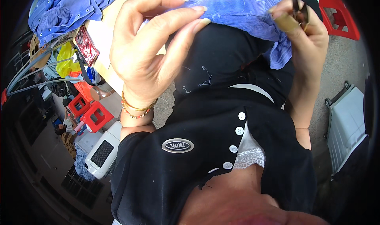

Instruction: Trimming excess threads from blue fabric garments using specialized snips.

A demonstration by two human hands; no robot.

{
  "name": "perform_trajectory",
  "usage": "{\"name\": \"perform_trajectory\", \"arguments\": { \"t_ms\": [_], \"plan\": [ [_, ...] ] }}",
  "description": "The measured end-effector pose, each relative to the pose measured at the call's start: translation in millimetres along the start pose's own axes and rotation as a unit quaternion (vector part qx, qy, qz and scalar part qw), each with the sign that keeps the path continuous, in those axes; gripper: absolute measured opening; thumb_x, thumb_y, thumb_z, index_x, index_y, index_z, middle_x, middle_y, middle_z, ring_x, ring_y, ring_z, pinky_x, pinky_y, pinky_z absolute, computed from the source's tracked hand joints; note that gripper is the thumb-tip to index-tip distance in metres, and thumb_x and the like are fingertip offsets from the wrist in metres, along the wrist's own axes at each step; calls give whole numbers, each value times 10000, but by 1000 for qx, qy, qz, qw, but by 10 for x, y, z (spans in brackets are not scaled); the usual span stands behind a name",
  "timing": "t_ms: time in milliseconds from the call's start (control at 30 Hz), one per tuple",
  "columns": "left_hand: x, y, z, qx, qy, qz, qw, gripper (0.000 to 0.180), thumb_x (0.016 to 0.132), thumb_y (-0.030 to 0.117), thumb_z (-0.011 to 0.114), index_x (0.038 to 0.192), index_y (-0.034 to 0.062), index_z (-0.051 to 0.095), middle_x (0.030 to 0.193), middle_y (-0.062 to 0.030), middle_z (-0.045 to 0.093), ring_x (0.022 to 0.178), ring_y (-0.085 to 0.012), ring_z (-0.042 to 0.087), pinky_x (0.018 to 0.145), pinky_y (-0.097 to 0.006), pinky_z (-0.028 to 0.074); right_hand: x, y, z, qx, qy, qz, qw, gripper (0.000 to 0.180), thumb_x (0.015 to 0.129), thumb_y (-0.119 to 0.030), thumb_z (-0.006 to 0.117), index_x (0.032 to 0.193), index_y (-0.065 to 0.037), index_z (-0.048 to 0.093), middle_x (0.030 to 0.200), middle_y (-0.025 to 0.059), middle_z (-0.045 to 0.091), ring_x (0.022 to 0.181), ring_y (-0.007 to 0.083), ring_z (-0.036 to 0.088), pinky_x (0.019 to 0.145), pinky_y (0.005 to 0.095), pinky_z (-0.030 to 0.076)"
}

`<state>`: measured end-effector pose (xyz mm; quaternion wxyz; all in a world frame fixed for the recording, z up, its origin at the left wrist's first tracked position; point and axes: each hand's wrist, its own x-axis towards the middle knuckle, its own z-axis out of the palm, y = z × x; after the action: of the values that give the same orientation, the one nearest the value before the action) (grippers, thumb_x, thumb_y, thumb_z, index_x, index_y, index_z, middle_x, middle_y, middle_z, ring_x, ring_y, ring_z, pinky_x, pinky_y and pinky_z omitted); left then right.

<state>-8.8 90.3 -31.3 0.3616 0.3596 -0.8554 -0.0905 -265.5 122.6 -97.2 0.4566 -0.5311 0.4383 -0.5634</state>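
A blue ribbed garment (241, 13) lies across my black-clad lap at the top of the head view. My left hand (146, 42), with gold and beaded bracelets at the wrist, has thumb and index finger closed at the garment's near edge; the fine point between the fingertips is hard to see. On the right, my right hand (310, 35) grips dark metal thread snips (299, 11) in curled fingers. Its thumb wears a yellowish wrap and sits by the garment's right part. Loose pale threads (205, 76) cling to my dark trousers.
More blue garments with snaps (67, 13) are piled on the light tabletop at the upper left. Beside them lies a red patterned item (86, 46). Red stools (97, 116) and a white machine-like case (103, 151) stand left; another red stool (338, 15) and a wheeled cart (346, 126) stand right.
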Motion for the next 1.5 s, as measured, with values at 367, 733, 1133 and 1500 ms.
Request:
{"name": "perform_trajectory", "arguments": {
  "t_ms": [367, 733, 1133, 1500],
  "plan": [
    [-115, 29, 47, -157, 16, -80, 984, 125, 804, -46, 692, 927, -29, 674, 964, -128, 633, 907, -186, 612, 816, -280, 476, -7, -516, 363, -202, -78, -32, 976, 398, 691, -43, 725, 1085, -5, 682, 907, 40, 612, 763, 91, 528, 673, 186, 391],
    [-160, 37, 110, -212, 52, -121, 968, 68, 904, -25, 586, 964, -44, 610, 1025, -139, 614, 960, -177, 595, 884, -272, 452, 21, -586, 423, -295, -85, -144, 941, 397, 677, -66, 788, 1065, -31, 711, 711, 10, 513, 608, 96, 442, 532, 233, 326],
    [-220, -38, 149, -217, 81, -85, 969, 76, 921, -34, 535, 994, -43, 555, 1024, -172, 603, 955, -198, 593, 897, -305, 454, 45, -641, 482, -328, -64, -143, 932, 426, 657, -87, 815, 1064, -26, 707, 676, 24, 505, 567, 122, 454, 501, 260, 332],
    [-185, -34, 137, -155, 33, -62, 985, 82, 923, -16, 542, 1004, -29, 552, 1069, -163, 585, 969, -193, 591, 915, -314, 451, 63, -506, 417, -304, -68, -173, 934, 396, 649, -99, 832, 1026, -51, 721, 637, 32, 519, 535, 136, 469, 490, 265, 336]
  ]
}}
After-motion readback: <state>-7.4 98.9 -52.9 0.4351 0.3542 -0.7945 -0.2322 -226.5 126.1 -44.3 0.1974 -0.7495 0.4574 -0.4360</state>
